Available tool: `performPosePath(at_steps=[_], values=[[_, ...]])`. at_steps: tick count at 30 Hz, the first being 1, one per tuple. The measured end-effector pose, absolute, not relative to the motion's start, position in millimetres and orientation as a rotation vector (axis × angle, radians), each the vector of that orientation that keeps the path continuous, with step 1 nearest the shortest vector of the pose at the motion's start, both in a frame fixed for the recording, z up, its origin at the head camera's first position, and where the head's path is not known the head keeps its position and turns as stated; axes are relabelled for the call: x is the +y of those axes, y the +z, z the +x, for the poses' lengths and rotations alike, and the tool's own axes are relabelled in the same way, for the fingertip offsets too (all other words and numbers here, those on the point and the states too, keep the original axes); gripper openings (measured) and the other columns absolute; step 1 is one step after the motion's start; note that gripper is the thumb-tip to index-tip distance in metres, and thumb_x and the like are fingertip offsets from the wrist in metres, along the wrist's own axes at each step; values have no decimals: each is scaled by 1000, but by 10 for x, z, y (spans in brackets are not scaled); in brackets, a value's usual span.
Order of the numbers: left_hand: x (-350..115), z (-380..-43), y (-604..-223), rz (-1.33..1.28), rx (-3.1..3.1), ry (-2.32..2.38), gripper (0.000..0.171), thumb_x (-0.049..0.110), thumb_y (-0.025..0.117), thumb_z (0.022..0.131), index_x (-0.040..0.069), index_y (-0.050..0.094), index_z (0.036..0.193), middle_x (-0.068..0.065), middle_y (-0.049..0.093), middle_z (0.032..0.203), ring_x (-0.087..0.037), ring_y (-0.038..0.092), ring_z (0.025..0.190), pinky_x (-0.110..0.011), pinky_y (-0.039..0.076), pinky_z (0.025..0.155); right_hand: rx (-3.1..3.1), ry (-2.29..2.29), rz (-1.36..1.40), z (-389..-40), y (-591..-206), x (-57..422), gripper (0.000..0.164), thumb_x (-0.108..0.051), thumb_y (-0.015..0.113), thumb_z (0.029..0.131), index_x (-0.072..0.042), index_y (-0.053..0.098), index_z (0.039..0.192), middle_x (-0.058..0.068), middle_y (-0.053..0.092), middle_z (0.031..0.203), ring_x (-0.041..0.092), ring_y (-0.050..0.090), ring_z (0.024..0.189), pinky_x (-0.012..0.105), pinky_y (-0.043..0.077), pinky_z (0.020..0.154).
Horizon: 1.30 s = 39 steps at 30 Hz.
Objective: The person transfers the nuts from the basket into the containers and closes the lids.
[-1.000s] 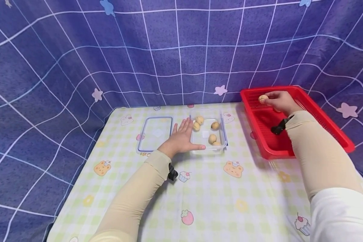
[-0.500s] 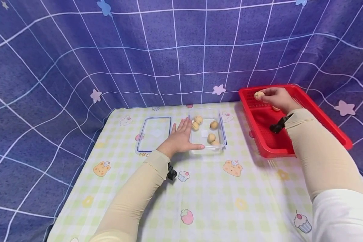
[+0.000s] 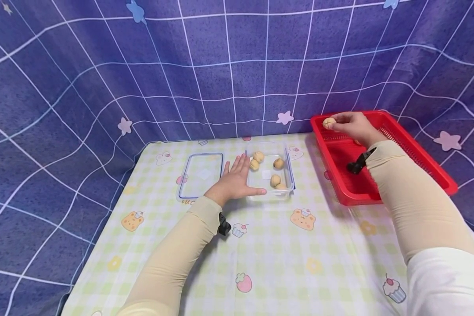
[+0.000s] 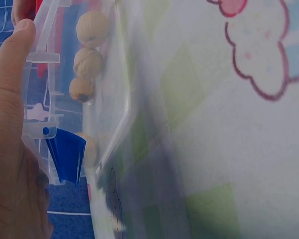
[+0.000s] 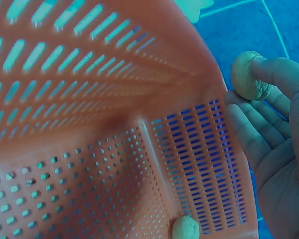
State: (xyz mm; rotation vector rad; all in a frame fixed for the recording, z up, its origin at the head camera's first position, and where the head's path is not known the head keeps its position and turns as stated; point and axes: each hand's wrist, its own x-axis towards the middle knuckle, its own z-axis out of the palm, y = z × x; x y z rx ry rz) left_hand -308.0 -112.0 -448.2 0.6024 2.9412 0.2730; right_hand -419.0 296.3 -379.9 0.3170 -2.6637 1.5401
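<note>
My right hand (image 3: pixel 354 126) pinches a walnut (image 3: pixel 329 123) between thumb and fingertips, over the far left part of the red basket (image 3: pixel 341 193). In the right wrist view that walnut (image 5: pixel 250 75) appears above the basket's rim, and another walnut (image 5: pixel 185 228) lies down in the basket. My left hand (image 3: pixel 234 184) rests with spread, straight fingers against the left side and near corner of a clear plastic container (image 3: pixel 269 197). Several walnuts (image 3: pixel 275 180) lie inside it. The left wrist view shows the thumb (image 4: pixel 12 55) along the container's rim and a blue clip (image 4: pixel 69 157) hanging from its side.
A clear lid (image 3: pixel 201 175) with a blue seal lies flat to the left of the container. A checked tablecloth (image 3: pixel 268 263) with cartoon prints covers the table. Behind it hangs a blue curtain (image 3: pixel 213 79) with white grid lines.
My right hand has moved left and slightly up with the walnut, from deeper over the basket toward its left rim. The left hand stays in place at the container.
</note>
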Motion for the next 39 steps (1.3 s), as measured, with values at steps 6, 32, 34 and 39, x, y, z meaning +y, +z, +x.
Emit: performPosePath(at_steps=[6,32,34,39], values=[[-1119,-3075,-4487,610,2951,266,134,93,48,74,5,-4,162,-16,-4,169,-25,-9,155,-52,-9,122,-2662,1538,345,-4277,-3852,2909,50,-16,75,92,11,60,131,-14,69,93,-5,61,81,10,49,74],[-1114,-3086,-4516,604,2961,267,136,94,48,73,5,-4,162,-16,-4,170,-25,-10,155,-52,-8,123,-2639,1503,521,-4235,-3746,2365,41,-11,74,91,8,65,126,15,73,109,-2,62,80,12,51,70],[-1114,-3084,-4508,602,2957,285,136,94,49,73,5,-3,162,-16,-4,170,-25,-10,155,-51,-10,122,-2641,1505,534,-4246,-3750,2330,42,-13,74,91,8,65,127,13,73,109,-2,62,81,12,50,71],[-1119,-3086,-4493,601,2946,303,136,94,49,73,5,-4,162,-15,-5,170,-24,-11,155,-50,-12,121,-2659,1525,534,-4240,-3752,2225,41,-14,73,92,7,65,127,8,73,106,-1,63,84,13,49,75]])
